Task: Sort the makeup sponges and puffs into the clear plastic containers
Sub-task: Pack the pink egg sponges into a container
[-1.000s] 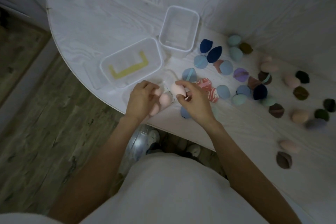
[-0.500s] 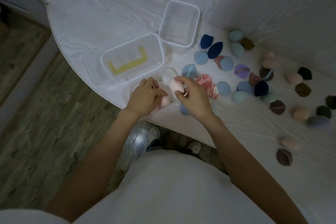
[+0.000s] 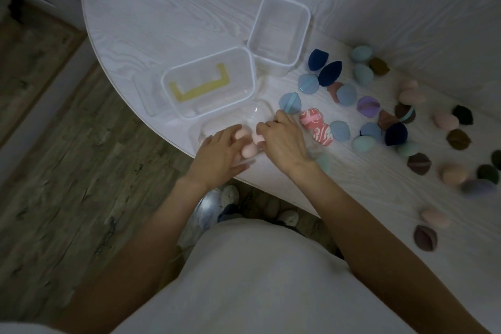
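Pink sponges (image 3: 245,144), three by the look of it, sat in a small clear container (image 3: 230,127) at the counter's (image 3: 168,8) near edge, between the two hands. One lay under the fingers of the left hand (image 3: 221,153), which rested loosely spread over them; whether it gripped any I could not tell. The right hand (image 3: 284,141) was curled beside them, and what its fingertips pinched, if anything, was hidden.

Behind stood two bigger clear containers: the near one (image 3: 210,81) held only a yellow strip (image 3: 198,87), the far one (image 3: 279,32) nothing visible.

Judging from this, sorting had barely begun. Blue puffs (image 3: 290,102), a red patterned puff (image 3: 315,127), teal, purple, brown and dark green pieces, and more pink sponges (image 3: 412,95) lay scattered across the counter to the right, well apart from any container. Nearly everything was left to do.
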{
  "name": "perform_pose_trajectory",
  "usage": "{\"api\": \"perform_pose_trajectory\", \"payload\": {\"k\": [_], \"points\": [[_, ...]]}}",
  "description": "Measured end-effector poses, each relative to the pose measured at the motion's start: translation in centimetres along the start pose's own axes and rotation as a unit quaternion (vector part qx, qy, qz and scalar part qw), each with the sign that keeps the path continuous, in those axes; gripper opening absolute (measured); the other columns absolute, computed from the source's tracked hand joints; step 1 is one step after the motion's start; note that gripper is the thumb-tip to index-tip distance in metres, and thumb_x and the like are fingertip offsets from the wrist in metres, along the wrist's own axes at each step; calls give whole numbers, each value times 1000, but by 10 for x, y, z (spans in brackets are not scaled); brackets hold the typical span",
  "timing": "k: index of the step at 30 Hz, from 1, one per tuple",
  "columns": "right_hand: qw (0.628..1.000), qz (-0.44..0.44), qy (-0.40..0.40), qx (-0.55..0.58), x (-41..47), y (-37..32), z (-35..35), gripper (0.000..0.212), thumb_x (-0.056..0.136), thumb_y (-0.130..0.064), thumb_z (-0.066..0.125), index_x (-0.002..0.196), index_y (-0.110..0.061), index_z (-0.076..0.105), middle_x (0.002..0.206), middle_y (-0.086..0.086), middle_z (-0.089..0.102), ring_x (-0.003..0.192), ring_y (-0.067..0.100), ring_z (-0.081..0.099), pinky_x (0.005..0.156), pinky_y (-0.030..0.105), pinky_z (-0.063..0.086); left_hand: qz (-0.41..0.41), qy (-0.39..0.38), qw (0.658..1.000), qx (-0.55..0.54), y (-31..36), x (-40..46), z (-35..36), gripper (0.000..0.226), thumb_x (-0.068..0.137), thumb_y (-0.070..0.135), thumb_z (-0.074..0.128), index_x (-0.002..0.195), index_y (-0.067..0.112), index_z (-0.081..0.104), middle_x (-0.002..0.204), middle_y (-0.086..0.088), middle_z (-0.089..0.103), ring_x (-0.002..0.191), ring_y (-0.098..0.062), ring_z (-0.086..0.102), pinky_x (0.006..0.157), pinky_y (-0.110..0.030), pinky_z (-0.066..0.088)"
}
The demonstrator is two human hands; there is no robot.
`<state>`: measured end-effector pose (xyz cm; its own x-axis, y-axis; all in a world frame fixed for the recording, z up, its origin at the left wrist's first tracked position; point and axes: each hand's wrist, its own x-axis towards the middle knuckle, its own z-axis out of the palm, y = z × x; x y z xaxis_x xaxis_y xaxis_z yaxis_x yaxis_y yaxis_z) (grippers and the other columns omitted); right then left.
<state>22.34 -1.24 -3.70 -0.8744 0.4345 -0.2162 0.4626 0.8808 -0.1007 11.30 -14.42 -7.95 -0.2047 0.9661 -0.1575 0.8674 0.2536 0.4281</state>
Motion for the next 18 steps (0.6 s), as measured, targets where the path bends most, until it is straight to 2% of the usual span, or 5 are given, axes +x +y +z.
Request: {"api": "perform_pose_trajectory", "payload": {"k": [4,7,10,15,18], "points": [[998,-12,-62,-16,3,1,-12,21,95,-15,46,103,-11,66,88,5,51,105,24,43,77,24,24,-16,18,1000,2,3,-6,5,56,83,54,40,124,18,56,135,-14,47,118,-32,49,90,-46,42],[994,-39,-92,-45,6,3,-21,23,95,-15,46,103,-13,67,91,5,40,107,24,42,72,22,20,-27,26,999,-6,5,-6,6,49,85,48,45,122,18,58,136,-15,46,121,-32,47,94,-48,40],[993,-47,-94,-59,6,2,-23,23,96,-19,44,105,-11,64,96,9,52,110,24,40,77,25,22,-23,31,999,-9,4,-3,7,45,84,35,64,124,16,57,139,-15,44,122,-33,47,97,-49,38],[997,-53,-51,-35,4,5,-10,31,98,-24,36,105,-10,63,88,6,65,108,25,39,78,29,22,-14,32,999,13,-2,4,5,49,84,39,64,128,19,54,140,-12,42,123,-30,45,98,-46,36],[995,-67,-41,-64,7,5,-2,47,100,-33,27,100,-15,71,104,-2,66,112,26,38,87,33,21,-12,30,999,25,-3,8,3,50,83,39,64,129,20,53,141,-11,42,125,-29,43,99,-46,34]]}}
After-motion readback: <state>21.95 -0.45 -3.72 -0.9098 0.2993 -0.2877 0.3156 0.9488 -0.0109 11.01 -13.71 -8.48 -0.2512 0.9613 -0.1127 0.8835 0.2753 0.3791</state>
